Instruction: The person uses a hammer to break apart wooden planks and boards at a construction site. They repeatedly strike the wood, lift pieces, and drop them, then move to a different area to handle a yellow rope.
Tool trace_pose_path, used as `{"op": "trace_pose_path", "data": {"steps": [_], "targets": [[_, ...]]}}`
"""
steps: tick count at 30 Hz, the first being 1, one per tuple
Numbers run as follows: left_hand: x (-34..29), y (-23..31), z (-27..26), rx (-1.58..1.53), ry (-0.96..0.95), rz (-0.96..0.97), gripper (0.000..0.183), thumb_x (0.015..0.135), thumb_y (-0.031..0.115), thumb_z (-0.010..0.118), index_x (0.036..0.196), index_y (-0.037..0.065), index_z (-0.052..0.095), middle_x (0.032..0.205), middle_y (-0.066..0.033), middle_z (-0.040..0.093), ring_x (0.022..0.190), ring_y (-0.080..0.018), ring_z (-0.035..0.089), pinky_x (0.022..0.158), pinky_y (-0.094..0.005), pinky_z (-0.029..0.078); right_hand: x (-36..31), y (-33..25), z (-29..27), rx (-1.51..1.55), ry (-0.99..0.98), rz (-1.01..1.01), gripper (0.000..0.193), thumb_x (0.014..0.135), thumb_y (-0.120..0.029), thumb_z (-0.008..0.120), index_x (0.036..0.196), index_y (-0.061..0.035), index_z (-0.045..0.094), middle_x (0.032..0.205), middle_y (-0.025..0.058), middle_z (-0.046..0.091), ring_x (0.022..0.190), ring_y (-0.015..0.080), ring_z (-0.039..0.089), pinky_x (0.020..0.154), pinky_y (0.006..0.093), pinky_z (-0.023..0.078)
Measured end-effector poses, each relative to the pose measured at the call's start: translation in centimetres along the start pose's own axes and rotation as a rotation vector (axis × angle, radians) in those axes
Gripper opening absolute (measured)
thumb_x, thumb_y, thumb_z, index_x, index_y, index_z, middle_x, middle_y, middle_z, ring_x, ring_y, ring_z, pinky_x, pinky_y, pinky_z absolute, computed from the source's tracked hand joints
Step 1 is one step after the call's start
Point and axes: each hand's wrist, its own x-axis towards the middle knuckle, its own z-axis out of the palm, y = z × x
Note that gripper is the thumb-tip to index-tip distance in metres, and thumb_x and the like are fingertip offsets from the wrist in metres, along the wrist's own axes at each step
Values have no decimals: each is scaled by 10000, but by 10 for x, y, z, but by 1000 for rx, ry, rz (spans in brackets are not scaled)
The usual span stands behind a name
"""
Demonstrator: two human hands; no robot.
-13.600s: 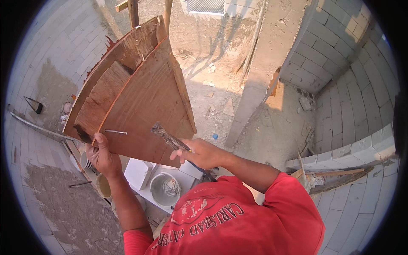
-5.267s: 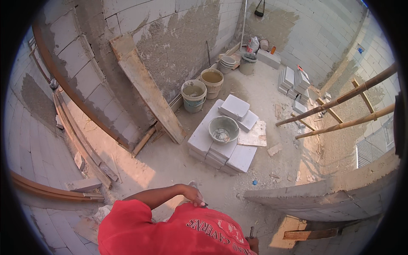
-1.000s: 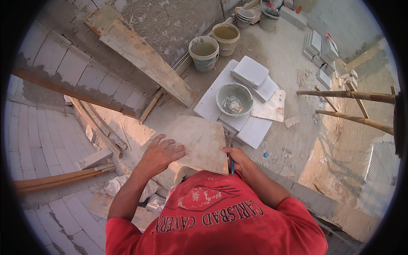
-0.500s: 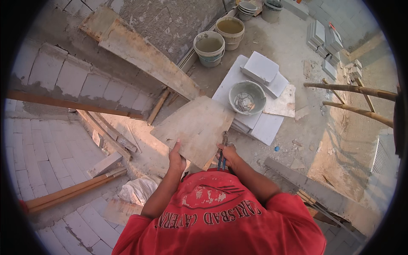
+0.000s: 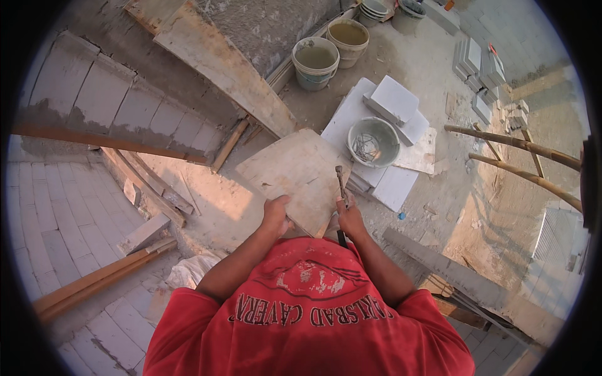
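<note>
A flat, worn plywood board (image 5: 295, 175) lies in front of my chest, its near corner close to my red shirt. My left hand (image 5: 276, 214) is closed on its near left edge, thumb on top and the other fingers partly hidden below. By the board's right edge, my right hand (image 5: 350, 219) is wrapped round metal pincers (image 5: 340, 182). Their narrow head points up and away from me over the board's edge, and a dark handle end shows below the fist. Whether my right hand also touches the board, I cannot tell.
Beyond the board, a bucket (image 5: 374, 143) with nails or wire pieces stands on stacked white blocks (image 5: 394, 100). Two filled buckets (image 5: 315, 62) are farther back. A long plank (image 5: 226, 69) leans at the left; wooden poles (image 5: 514, 143) and a beam (image 5: 451, 266) are at the right.
The pincers have turned in my right hand, with the head now reaching farther up past the fist. The board and both hands have shifted slightly rightward in view.
</note>
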Motion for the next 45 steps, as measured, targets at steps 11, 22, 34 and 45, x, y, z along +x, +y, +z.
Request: {"op": "trace_pose_path", "data": {"steps": [11,22,34,45], "targets": [[12,-10,2,16,-8,161,414,890,-21,525,1293,-114,501,1208,-214,616,1080,-335,654,912,-462,564,3,-88,-23,308,351,-68,666,1043,-397,382,1556,13,271,1179,403,605,1161,525,580,1030,516,434],[13,-13,3,59,-57,147,444,894,-14,533,1327,-96,476,1235,-207,606,1103,-334,645,921,-462,560,34,-42,-55,635,-147,197,466,1049,-349,448,1408,-61,523,806,72,568,660,152,536,492,303,420],[8,52,2,217,-96,82,506,858,-1,550,1351,-83,470,1251,-183,609,1120,-326,643,915,-457,564,12,40,-83,1075,-365,357,540,907,-208,477,1434,-89,486,907,66,611,636,162,565,463,273,403],[-1,40,-70,210,100,129,455,892,13,595,1328,-83,505,1226,-186,635,1077,-303,664,883,-446,578,119,120,9,-238,33,-36,587,937,-295,558,1470,-62,472,855,248,667,821,423,672,718,499,517]]}}
